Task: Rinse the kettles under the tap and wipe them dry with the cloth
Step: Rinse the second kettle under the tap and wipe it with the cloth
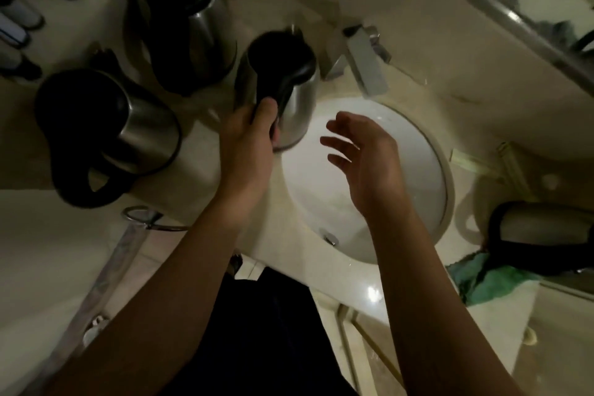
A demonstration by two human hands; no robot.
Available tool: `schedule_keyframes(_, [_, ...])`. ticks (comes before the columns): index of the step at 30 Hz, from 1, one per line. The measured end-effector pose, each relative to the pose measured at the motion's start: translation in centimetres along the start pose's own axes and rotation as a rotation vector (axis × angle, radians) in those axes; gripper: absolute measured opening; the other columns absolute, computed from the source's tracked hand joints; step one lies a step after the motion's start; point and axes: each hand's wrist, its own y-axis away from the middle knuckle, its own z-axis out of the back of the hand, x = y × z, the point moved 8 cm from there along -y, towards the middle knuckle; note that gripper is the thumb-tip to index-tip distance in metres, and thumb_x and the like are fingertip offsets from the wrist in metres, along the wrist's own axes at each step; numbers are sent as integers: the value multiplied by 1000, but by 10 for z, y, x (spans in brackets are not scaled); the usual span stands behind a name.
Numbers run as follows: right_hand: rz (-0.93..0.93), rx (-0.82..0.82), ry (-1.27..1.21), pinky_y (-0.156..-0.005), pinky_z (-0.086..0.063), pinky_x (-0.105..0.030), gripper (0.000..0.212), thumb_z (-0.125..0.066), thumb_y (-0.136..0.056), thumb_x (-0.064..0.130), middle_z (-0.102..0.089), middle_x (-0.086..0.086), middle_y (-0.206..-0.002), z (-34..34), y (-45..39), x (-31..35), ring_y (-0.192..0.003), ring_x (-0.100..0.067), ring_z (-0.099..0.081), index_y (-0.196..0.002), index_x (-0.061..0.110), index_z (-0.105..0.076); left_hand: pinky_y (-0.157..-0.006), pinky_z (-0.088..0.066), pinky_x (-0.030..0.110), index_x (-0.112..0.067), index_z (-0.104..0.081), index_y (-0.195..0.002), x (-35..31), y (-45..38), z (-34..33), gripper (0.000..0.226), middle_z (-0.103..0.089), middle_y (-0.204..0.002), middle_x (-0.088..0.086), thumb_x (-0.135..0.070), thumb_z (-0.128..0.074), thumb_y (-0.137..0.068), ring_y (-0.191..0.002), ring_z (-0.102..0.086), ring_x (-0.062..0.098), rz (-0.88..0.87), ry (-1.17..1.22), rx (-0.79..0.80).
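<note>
My left hand (247,135) grips the black handle of a steel kettle (297,100) at the left rim of the white sink (430,151), just left of the chrome tap (366,64). My right hand (363,154) hovers over the basin with fingers spread, holding nothing. Two more steel kettles with black lids stand on the counter to the left, one at the back (189,29) and one nearer (106,132). A further kettle (543,231) lies on the right counter, resting on a green cloth (495,280).
Several dark and white bottles (19,19) line the far left. A chrome ring holder (144,215) hangs below the counter edge at the left. A mirror edge (514,19) runs along the upper right. A cabinet door (360,337) sits under the sink.
</note>
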Motion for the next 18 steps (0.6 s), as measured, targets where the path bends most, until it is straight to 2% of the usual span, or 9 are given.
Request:
schedule_keyframes(3, [56,-25,96,-84,-52,-41,21,-57,-101,17,-76,-14,-114,17,-11,25,-102,-36,-74,-112,13,-73,-62,-33,41,-6,-53,-64,-3,17,-4,41,-45,-61,17,-39,-60,-87,-58,-41,27,46,-33,-2])
schedule_keyframes(6, [102,-58,188,-78,-51,-37,22,-59,-95,16,-74,-9,-111,39,-30,44,-95,-27,-74,-113,15,-73,-65,-35,40,0,-60,-69,5,28,-11,33,-47,-61,17,-23,-60,-92,-57,-42,25,152,21,-30])
schedule_keyframes(8, [131,-82,201,-80,-51,-36,26,-58,-95,16,-72,-6,-109,54,-49,58,-95,-24,-71,-118,14,-70,-61,-39,39,0,-61,-70,20,36,-16,32,-49,-60,16,-19,-58,-95,-55,-45,24,229,45,-51])
schedule_keyframes(10, [145,-84,222,-86,-50,-36,27,-56,-98,13,-69,-5,-109,63,-69,71,-98,-22,-66,-124,13,-65,-52,-38,30,-5,-54,-62,38,42,-18,39,-47,-53,12,-19,-53,-98,-48,-44,20,284,73,-91])
schedule_keyframes(12, [178,-57,270,-76,-48,-31,17,-51,-100,10,-65,1,-95,60,-92,83,-87,-17,-61,-111,12,-63,-45,-34,24,-9,-48,-59,50,42,-24,42,-43,-46,8,-18,-48,-100,-41,-39,19,267,76,-120])
schedule_keyframes(14, [181,-24,361,-65,-42,-32,17,-46,-99,9,-59,1,-81,51,-117,88,-73,-17,-54,-100,5,-63,-42,-33,23,-9,-47,-57,65,39,-35,44,-40,-46,9,-17,-47,-100,-39,-37,19,291,67,-122])
schedule_keyframes(18, [151,119,591,-64,-43,-35,30,-43,-95,9,-65,-16,-76,34,-160,72,-72,-27,-59,-87,-8,-66,-54,-31,33,-14,-47,-45,91,24,-59,53,-42,-47,10,-22,-49,-97,-42,-37,19,316,-17,-84])
